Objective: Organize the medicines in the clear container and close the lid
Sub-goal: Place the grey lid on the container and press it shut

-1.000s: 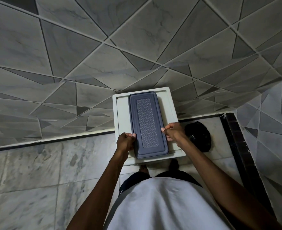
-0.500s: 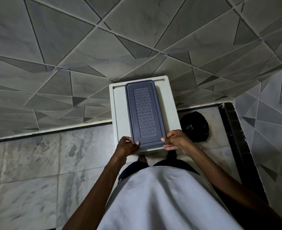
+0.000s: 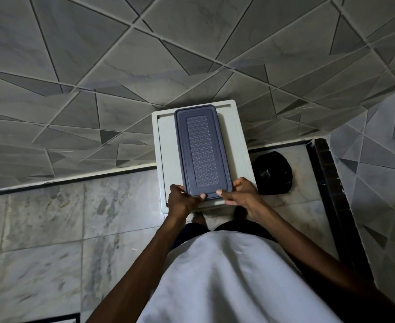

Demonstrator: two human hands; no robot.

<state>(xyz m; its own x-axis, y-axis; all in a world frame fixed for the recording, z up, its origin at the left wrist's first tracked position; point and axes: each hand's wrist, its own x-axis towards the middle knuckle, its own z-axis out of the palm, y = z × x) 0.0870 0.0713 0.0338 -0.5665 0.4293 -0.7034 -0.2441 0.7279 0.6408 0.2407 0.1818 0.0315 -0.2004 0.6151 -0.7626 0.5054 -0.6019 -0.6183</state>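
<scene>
Nearest the camera, the person's pale shirt (image 3: 226,280) fills the lower frame, with both bare forearms reaching forward from it. Dark shorts and two bare feet show just beyond the shirt hem, on the marble floor (image 3: 52,241).

The left hand (image 3: 183,201) sits at the near left corner of the lid (image 3: 202,151), fingers curled around the edge and the thumb lying along the near rim. The right hand (image 3: 241,195) sits at the near right corner, thumb pressed on top of the near rim and the fingers (image 3: 239,183) bent against the right side. Both hands are closed on the lid's near end.

The lid is a dark blue-grey rectangle with a raised, patterned panel down its middle. It lies flat, long axis running away from the person. The container beneath it is hidden; whether the lid is fully seated cannot be told, and no medicines can be seen.

The lid rests on a small white tabletop (image 3: 234,141) with a raised border, slightly left of centre.

To the right of the tabletop, on the floor, lies a black bag (image 3: 273,173), close to but apart from it.

Beyond stands a wall (image 3: 145,54) of grey tiles cut in angular shapes, meeting a second tiled wall at the right.
</scene>
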